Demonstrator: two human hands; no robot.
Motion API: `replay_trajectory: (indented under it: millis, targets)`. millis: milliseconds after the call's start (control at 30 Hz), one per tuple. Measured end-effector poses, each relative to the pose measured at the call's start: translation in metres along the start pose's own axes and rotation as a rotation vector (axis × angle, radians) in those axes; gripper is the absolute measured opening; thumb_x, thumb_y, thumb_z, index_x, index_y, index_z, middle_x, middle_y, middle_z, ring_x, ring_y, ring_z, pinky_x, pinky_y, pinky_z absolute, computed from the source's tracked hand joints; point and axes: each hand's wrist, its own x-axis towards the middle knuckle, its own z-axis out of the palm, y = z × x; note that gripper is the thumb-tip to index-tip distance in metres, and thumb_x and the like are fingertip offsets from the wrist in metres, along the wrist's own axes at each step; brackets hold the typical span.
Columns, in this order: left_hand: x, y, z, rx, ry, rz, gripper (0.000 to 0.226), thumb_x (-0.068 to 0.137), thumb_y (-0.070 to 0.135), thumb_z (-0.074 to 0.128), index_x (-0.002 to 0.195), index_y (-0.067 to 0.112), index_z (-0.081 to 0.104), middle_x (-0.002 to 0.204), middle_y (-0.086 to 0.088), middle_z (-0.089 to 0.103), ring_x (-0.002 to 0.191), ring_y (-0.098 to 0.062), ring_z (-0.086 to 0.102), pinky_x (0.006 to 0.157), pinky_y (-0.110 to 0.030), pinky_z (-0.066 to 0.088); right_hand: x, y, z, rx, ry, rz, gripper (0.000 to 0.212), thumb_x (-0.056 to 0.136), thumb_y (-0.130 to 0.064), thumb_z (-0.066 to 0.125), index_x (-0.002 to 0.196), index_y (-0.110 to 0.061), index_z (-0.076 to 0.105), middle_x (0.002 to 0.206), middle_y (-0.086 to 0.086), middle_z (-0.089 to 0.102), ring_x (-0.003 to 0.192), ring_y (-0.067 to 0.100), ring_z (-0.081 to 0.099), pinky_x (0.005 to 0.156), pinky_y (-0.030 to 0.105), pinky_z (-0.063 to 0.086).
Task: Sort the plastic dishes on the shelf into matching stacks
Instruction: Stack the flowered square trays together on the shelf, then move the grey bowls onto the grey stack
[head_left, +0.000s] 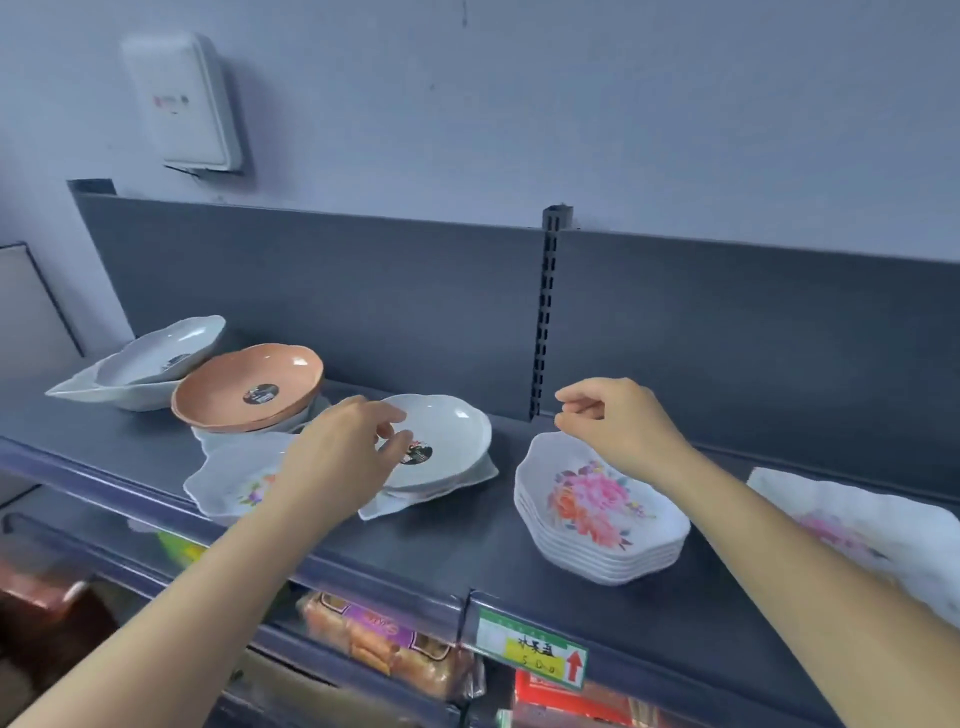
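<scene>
Left hand (343, 452) pinches white bowl (452, 426) rim; right hand (618, 421) loose, empty, above flowered stack (597, 499). I'd lift straight, sparing plate beneath (376, 508).

Left hand (343, 452): forearm extended, thumb and fingers pinching white bowl (452, 431) rim. Right hand (618, 421): raised, fingers loosely curled, empty.

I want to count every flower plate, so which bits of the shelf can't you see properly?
Head view, flowered white plastic plate: partly hidden under the left hand.
Head view, black sticker on the round white plastic bowl: print too small.
Head view, white flowered dish far right: blurred, cut off by the edge.
</scene>
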Motion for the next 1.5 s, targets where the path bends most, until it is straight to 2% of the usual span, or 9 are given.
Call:
replay_trajectory:
  millis: [167, 467, 667, 833, 1067, 1233, 1300, 1433, 1500]
  targets:
    - [0.004, -0.063, -0.023, 0.029, 0.014, -0.075, 0.012, 0.089, 0.027, 0.056, 0.079, 0.025, 0.060, 0.069, 0.010, 0.054, 0.073, -0.022, 0.052, 0.062, -0.029, 0.036, 0.020, -0.035, 0.040, -0.015, -0.058, -0.031, 0.034, 0.088, -0.021, 0.063, 0.122, -0.015, 0.063, 0.111, -0.002, 0.066, 0.096, 0.010, 0.058, 0.083, 0.019, 0.039]
    - [0.028, -0.129, -0.031, 0.017, -0.024, -0.113, 0.025, 0.091, 0.033, 0.057, 0.096, 0.014, 0.072, 0.081, 0.000, 0.064, 0.074, -0.024, 0.059, 0.065, -0.031, 0.051, 0.057, -0.060, 0.097, -0.162, -0.084, 0.160, 0.047, 0.087, -0.025, 0.061, 0.126, 0.001, 0.055, 0.126, 0.012, 0.061, 0.118, 0.027, 0.055, 0.100, 0.039, 0.045]
    - [0.044, -0.141, -0.026, -0.043, -0.084, -0.080, 0.023, 0.093, 0.026, 0.055, 0.100, 0.011, 0.070, 0.079, -0.009, 0.068, 0.073, -0.029, 0.058, 0.058, -0.030, 0.044, 0.080, -0.044, 0.116, -0.322, -0.114, 0.372, 0.040, 0.087, -0.020, 0.060, 0.120, 0.002, 0.054, 0.119, 0.017, 0.060, 0.111, 0.033, 0.059, 0.090, 0.039, 0.050]
    - [0.058, -0.142, -0.010, -0.107, -0.154, -0.034, 0.022, 0.093, 0.024, 0.054, 0.093, 0.007, 0.068, 0.088, -0.015, 0.070, 0.070, -0.028, 0.051, 0.061, -0.028, 0.044, 0.090, -0.035, 0.130, -0.380, -0.144, 0.456, 0.013, 0.078, -0.004, 0.051, 0.069, -0.008, 0.043, 0.074, 0.008, 0.051, 0.064, 0.025, 0.049, 0.056, 0.026, 0.036]
    - [0.077, -0.138, 0.018, -0.192, -0.255, -0.063, 0.041, 0.092, 0.029, 0.053, 0.070, -0.005, 0.049, 0.072, -0.015, 0.046, 0.064, -0.024, 0.032, 0.058, -0.031, 0.028, 0.096, -0.018, 0.130, -0.182, -0.056, 0.489, 0.021, 0.067, 0.011, 0.044, 0.058, -0.008, 0.044, 0.071, 0.011, 0.049, 0.059, 0.026, 0.050, 0.061, 0.037, 0.056]
    - [0.085, -0.138, 0.022, -0.586, -0.373, -0.302, 0.046, 0.092, 0.044, 0.051, 0.106, 0.000, 0.058, 0.099, -0.009, 0.067, 0.087, -0.023, 0.068, 0.079, -0.038, 0.058, 0.090, -0.038, 0.114, -0.048, 0.036, 0.426, 0.023, 0.075, 0.010, 0.047, 0.087, 0.011, 0.066, 0.079, 0.013, 0.066, 0.069, 0.030, 0.063, 0.068, 0.044, 0.062]
    - [0.085, -0.135, 0.017, -0.817, -0.448, -0.409, 0.045, 0.095, 0.041, 0.050, 0.123, 0.007, 0.056, 0.112, -0.009, 0.067, 0.091, -0.021, 0.070, 0.072, -0.032, 0.060, 0.090, -0.049, 0.108, -0.031, 0.071, 0.386, 0.026, 0.078, 0.008, 0.049, 0.092, 0.004, 0.070, 0.089, 0.017, 0.072, 0.081, 0.033, 0.069, 0.075, 0.049, 0.060]
    - [0.079, -0.126, -0.004, -1.069, -0.521, -0.439, 0.017, 0.099, 0.021, 0.045, 0.107, 0.018, 0.059, 0.098, -0.006, 0.072, 0.081, -0.021, 0.070, 0.060, -0.026, 0.059, 0.092, -0.071, 0.102, -0.013, 0.130, 0.321, 0.025, 0.080, 0.006, 0.050, 0.096, 0.005, 0.069, 0.099, 0.022, 0.070, 0.100, 0.040, 0.063, 0.088, 0.054, 0.052]
    - [0.078, -0.128, -0.013, -1.134, -0.469, -0.438, 0.020, 0.097, 0.012, 0.043, 0.104, 0.017, 0.061, 0.088, -0.006, 0.073, 0.072, -0.019, 0.071, 0.056, -0.025, 0.058, 0.094, -0.077, 0.104, 0.044, 0.139, 0.279, 0.021, 0.082, 0.001, 0.052, 0.093, 0.006, 0.068, 0.088, 0.024, 0.069, 0.086, 0.041, 0.063, 0.087, 0.051, 0.054]
